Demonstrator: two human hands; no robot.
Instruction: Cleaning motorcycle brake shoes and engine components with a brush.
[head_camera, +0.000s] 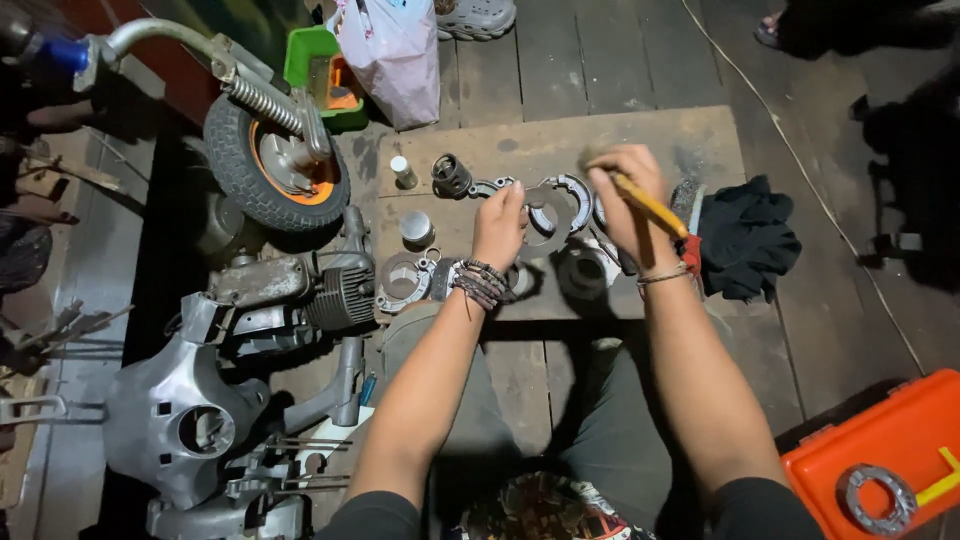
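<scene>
My left hand (500, 222) pinches a curved metal brake-shoe part (548, 210) lying on a flat brown board (640, 140). Several bead bracelets circle that wrist. My right hand (625, 195) is closed around a yellow-handled tool (650, 205) held over the same metal part; the tool's tip is hidden by the fingers. Round metal engine pieces (405, 278) and a small cylinder (451, 175) sit on the board around my hands.
A small wheel with an orange hub (275, 160) and a grey engine block (300, 290) lie at the left. A black cloth (745, 240) rests right of the board. An orange toolbox (880, 460) with a metal ring sits bottom right. A plastic bag (395, 55) lies behind.
</scene>
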